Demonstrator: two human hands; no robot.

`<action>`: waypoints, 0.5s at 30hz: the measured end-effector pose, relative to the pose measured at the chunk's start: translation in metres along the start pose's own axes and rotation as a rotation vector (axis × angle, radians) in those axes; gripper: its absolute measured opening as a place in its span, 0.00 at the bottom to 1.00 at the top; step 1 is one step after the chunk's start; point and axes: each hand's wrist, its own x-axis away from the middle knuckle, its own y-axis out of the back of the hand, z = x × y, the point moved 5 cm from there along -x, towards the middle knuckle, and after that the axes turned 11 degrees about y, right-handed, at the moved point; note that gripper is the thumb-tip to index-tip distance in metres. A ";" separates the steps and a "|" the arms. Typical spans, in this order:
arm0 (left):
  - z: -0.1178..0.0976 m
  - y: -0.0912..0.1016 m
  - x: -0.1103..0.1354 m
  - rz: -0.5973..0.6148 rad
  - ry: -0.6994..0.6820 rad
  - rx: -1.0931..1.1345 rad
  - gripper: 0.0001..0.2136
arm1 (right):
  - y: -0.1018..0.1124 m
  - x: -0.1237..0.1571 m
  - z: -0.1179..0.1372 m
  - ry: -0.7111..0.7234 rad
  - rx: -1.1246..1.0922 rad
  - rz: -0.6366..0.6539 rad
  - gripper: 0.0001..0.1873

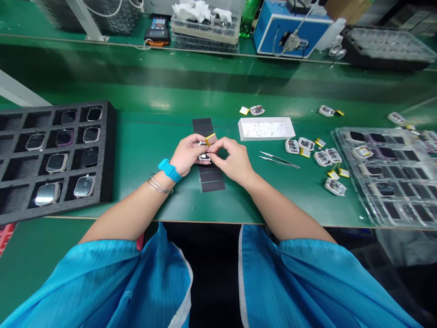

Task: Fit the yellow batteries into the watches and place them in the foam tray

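Observation:
My left hand (187, 154) and my right hand (232, 159) meet over the middle of the green bench, both closed on a small smartwatch body (204, 156) with a yellow-taped part (210, 138) sticking up from it. The right fingers pinch at its top edge. Under the hands lies a strip of dark rectangular pads (209, 175). A blue watch band and thin bangles sit on my left wrist.
A black foam tray (108, 150) with several watch bodies is at the left. Tweezers (278, 159), a white shallow tray (265, 128) and several loose watch modules (322, 157) lie to the right, beside a clear plastic tray (385, 175). A blue machine (290, 29) stands at the back.

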 end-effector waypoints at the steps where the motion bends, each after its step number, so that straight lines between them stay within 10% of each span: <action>1: 0.000 0.000 0.000 0.000 -0.002 0.004 0.08 | -0.001 0.000 0.002 0.014 0.021 0.017 0.06; 7: -0.001 0.001 -0.001 0.035 -0.030 0.041 0.11 | 0.009 -0.002 -0.002 -0.003 0.132 -0.108 0.11; 10: 0.000 0.000 -0.002 0.051 -0.006 0.023 0.12 | 0.011 -0.002 -0.024 -0.160 -0.073 -0.154 0.23; 15: 0.003 -0.002 -0.002 0.119 0.059 -0.020 0.10 | 0.003 -0.003 -0.041 -0.261 -0.385 -0.128 0.16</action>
